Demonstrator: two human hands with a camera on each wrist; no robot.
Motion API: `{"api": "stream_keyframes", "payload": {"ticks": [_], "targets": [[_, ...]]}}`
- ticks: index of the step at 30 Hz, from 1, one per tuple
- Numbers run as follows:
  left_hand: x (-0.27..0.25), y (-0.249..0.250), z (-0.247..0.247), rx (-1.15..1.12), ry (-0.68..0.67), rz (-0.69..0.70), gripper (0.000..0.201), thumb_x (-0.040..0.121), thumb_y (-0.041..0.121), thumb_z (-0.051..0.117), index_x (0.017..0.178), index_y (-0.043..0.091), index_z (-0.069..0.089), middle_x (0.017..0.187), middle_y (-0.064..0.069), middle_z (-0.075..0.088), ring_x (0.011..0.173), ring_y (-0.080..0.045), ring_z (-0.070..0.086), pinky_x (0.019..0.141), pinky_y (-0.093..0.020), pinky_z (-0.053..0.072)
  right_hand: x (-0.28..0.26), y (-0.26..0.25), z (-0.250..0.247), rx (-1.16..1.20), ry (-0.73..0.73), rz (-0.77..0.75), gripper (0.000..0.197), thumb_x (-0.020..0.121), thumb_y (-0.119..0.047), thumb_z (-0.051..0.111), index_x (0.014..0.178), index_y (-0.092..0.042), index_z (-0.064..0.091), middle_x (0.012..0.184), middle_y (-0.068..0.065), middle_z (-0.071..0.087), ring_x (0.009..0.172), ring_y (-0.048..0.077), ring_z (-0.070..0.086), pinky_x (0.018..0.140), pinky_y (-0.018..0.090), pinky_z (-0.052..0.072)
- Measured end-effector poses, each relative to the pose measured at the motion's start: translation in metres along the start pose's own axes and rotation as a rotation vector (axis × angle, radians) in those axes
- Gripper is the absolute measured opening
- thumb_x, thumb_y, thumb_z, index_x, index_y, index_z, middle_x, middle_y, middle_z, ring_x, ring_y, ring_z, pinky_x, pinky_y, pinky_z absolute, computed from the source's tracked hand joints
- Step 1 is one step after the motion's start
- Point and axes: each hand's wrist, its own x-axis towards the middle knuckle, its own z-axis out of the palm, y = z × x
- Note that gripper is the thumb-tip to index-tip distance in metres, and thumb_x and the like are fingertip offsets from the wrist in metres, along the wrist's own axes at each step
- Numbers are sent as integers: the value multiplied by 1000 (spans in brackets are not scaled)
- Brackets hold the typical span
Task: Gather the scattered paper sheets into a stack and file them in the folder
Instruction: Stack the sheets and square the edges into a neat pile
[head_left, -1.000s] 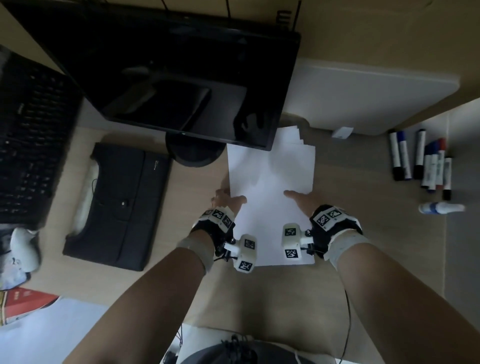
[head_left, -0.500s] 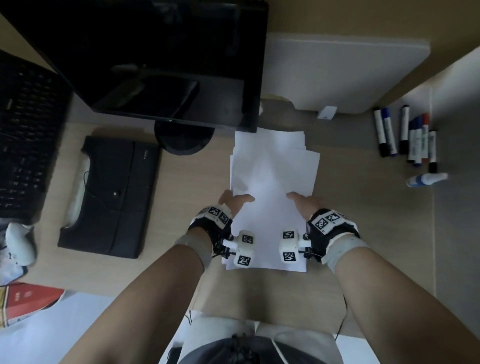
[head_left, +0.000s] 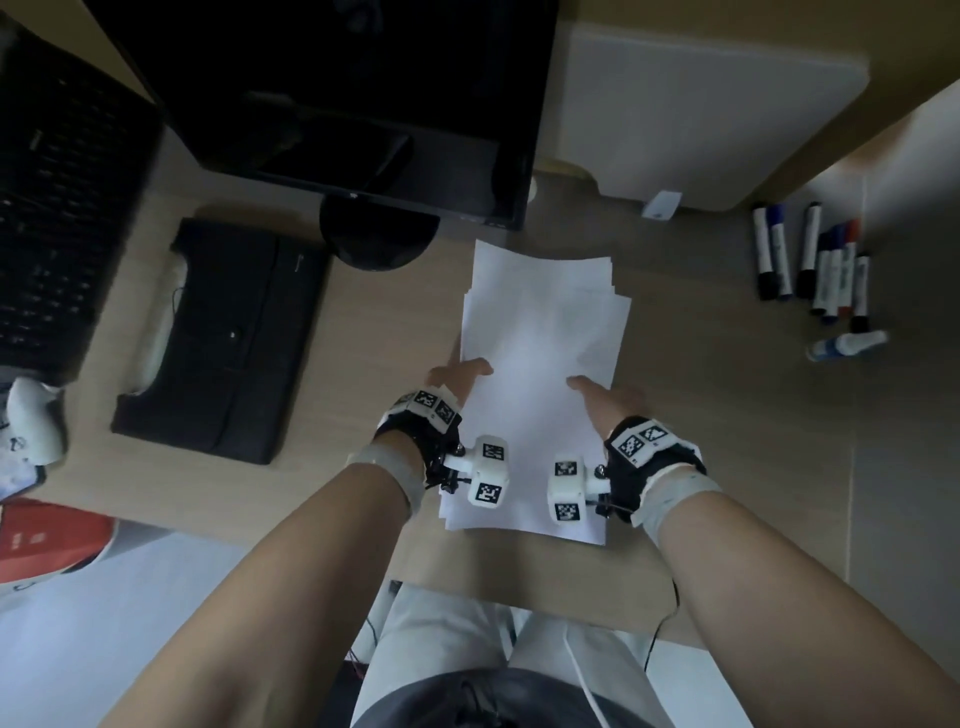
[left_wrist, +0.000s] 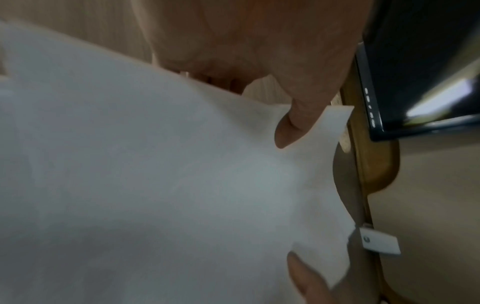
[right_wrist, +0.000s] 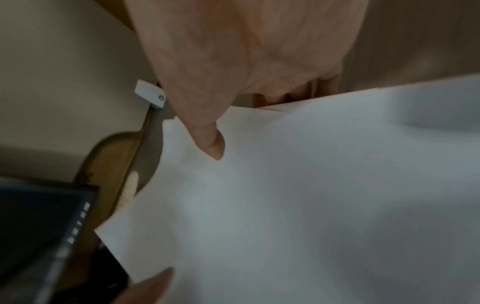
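A loose stack of white paper sheets lies lengthwise on the wooden desk, its far edges fanned unevenly. My left hand grips the stack's left edge and my right hand grips its right edge. In the left wrist view the thumb lies on top of the paper with the fingers tucked beneath. The right wrist view shows the same: thumb on the paper, fingers under it. A black zip folder lies flat on the desk to the left.
A dark monitor on a round stand stands just beyond the stack. A keyboard is at far left, a white board at the back right. Several markers and a small bottle lie at right.
Both hands have drawn the stack toward me, out from under the monitor's edge. Their hold on the two sides is unchanged.
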Motion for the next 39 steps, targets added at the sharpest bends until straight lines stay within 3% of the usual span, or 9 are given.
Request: {"api": "stream_keyframes", "payload": {"ticks": [4,10,15,17,24,28,31,33,39], "targets": [[-1,2,-17,-79,-20,-50,64,72,36,72,125,4,59,106,-14,64,90,-26,55,76,-34,47,11,12,8,4,-94,11,73,49,-67,80,101,-17,67,95,0,71,83,27,67,84,41,54],[0,0,-25,20,-31,-6,36,79,28,71,108,9,60,87,-2,58,92,-26,56,84,-34,45,-16,-17,9,-38,-106,5,59,88,-27,72,135,-2,48,126,9,58,117,33,55,90,36,45],[-19,13,-21,150,-11,28,33,82,6,60,115,8,60,77,2,51,85,-27,58,68,-27,40,-31,-21,-17,63,-200,-155,42,74,-31,83,106,-9,66,106,0,70,97,20,65,92,35,50],[-16,12,-20,134,91,-12,9,87,3,50,88,10,57,78,-3,46,74,-24,55,63,-24,42,-36,-20,-31,123,-204,-204,50,65,-35,88,104,-10,69,101,5,75,93,24,71,93,45,53],[-43,-7,0,47,-88,75,28,89,16,53,62,18,45,71,-1,49,69,-16,47,63,-31,39,-50,2,-71,50,-104,-271,36,86,-19,73,117,-8,58,112,4,65,96,18,58,84,27,44],[-33,-15,7,101,-47,27,16,79,21,58,77,4,56,83,-5,56,75,-24,49,71,-35,42,-37,19,-62,0,-28,-193,58,91,-18,67,136,7,42,136,14,51,122,28,52,96,32,40],[2,-27,10,300,-1,-6,57,57,30,62,101,-5,62,101,-10,62,72,-26,56,66,-35,42,-24,19,-50,-102,6,-124,68,91,-27,65,142,7,34,142,19,46,127,33,48,95,33,40],[-3,-20,5,429,-42,-18,16,72,24,59,75,9,56,88,-7,56,64,-22,47,67,-30,40,-15,19,-42,-131,33,-83,70,88,-32,67,141,4,37,140,19,49,123,36,51,98,38,42],[-23,5,-22,522,-112,72,39,90,-6,41,61,14,25,93,-15,58,93,-30,58,84,-34,45,-4,-1,-17,-149,-33,-5,82,86,-40,70,144,4,32,141,19,46,127,37,47,101,46,40]]}}
